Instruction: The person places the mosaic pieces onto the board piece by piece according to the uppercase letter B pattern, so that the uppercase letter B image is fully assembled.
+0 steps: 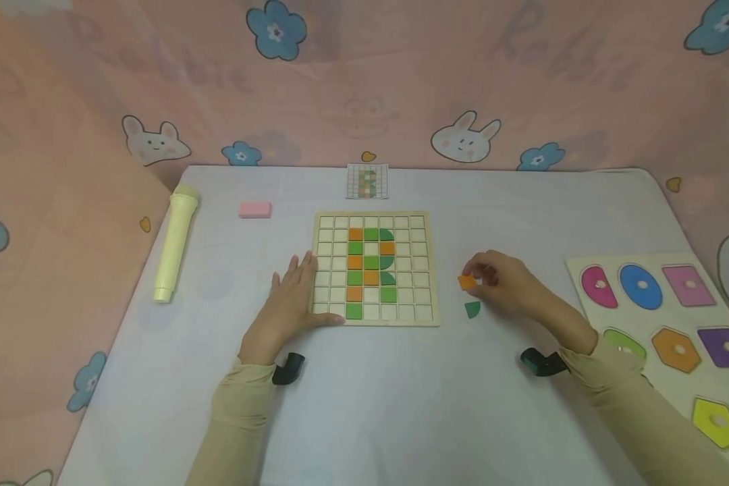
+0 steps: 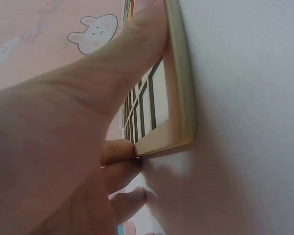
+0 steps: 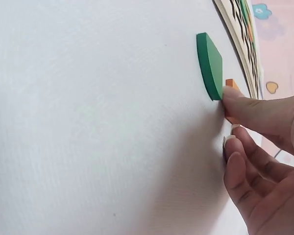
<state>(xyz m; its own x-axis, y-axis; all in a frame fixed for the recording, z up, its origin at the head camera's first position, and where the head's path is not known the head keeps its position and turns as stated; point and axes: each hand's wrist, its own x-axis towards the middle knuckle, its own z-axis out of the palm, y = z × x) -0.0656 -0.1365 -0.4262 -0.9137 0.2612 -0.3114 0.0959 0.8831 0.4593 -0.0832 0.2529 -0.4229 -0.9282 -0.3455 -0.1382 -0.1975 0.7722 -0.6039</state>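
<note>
A square wooden grid board lies mid-table, with orange and green tiles set in its middle columns. My left hand rests at its lower left corner, fingers straight along the left side and thumb along the near edge. In the left wrist view, the thumb lies over the board's rim. Right of the board, my right hand pinches an orange tile between thumb and fingers. Just below that tile, a dark green quarter-round tile lies on the table; the right wrist view shows this green tile beside the thumb.
Behind the board lies a small pattern card. A pink block and a pale yellow microphone-shaped object lie to the left. On the right, a shape puzzle board with knobbed pieces sits partly under the right forearm. Printed fabric surrounds the table.
</note>
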